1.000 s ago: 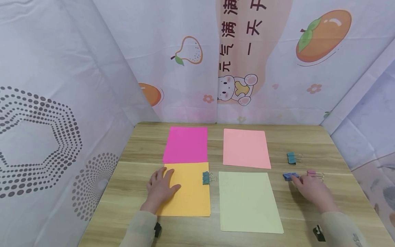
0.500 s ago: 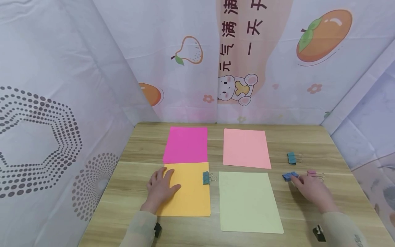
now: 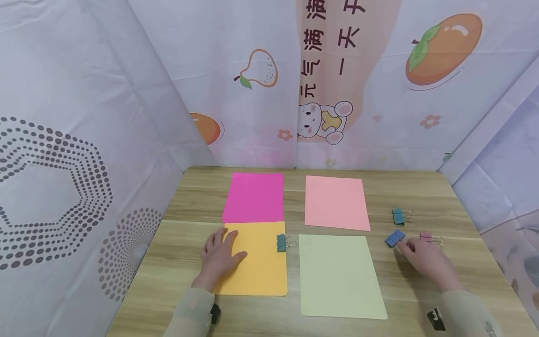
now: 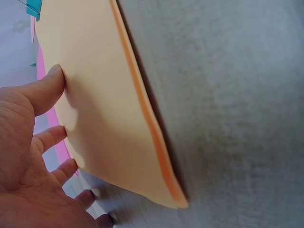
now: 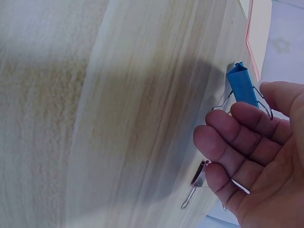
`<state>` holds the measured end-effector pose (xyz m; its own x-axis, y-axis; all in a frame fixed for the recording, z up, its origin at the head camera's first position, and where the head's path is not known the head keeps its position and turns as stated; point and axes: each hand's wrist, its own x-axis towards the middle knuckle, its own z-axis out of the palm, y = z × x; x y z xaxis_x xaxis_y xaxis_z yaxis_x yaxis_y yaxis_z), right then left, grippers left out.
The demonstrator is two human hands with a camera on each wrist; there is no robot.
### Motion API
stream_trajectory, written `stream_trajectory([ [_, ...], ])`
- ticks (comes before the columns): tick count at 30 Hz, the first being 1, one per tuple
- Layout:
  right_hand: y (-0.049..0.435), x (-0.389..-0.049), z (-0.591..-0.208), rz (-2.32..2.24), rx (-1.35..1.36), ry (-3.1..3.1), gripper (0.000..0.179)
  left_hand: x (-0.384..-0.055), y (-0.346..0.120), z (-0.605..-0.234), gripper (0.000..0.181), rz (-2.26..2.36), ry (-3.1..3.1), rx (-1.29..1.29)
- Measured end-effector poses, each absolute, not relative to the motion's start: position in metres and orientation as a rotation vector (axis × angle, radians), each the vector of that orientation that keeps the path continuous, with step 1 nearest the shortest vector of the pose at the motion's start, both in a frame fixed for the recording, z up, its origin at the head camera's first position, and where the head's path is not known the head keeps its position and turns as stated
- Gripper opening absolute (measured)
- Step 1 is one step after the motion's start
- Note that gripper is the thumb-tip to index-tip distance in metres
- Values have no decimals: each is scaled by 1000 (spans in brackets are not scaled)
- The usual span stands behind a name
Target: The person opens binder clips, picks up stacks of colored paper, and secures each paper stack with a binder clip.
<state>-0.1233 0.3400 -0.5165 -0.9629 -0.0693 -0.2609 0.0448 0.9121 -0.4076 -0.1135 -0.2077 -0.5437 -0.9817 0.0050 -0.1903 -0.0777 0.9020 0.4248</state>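
My left hand [image 3: 222, 258] rests with spread fingers on the left edge of a stack of yellow paper [image 3: 261, 276], its thumb lying on the top sheet in the left wrist view. A teal binder clip [image 3: 281, 243] sits at that stack's right edge. On the right, thumb and curled fingers of my right hand [image 3: 427, 260] pinch a blue binder clip [image 3: 394, 238] by its wire handles, partly hidden behind the fingers; its blue body [image 5: 243, 84] points away from the hand. Close beside that hand lies a pink binder clip [image 3: 426, 236], partly covered by the fingers in the right wrist view.
Behind the blue clip lies another teal binder clip [image 3: 398, 216]. Magenta paper [image 3: 254, 196] and salmon pink paper [image 3: 336, 202] lie at the back of the wooden table [image 3: 202, 187]. Pale green paper [image 3: 341, 276] lies between the hands. A printed curtain [image 3: 252, 117] hangs behind the table.
The blue binder clip has turned in my right hand, from lying nearly sideways to a slant with its far end tipped towards the back. My left hand has stayed in place.
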Motion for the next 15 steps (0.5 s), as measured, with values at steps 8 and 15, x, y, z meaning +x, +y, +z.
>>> stream_trajectory([
  [8, 339, -122, -518, -611, -39, 2822, 47, -114, -208, -545, 69, 647, 2883, -55],
  [15, 337, -120, -518, -620, -63, 2845, 46, -114, -209, -547, 69, 648, 2890, -54],
])
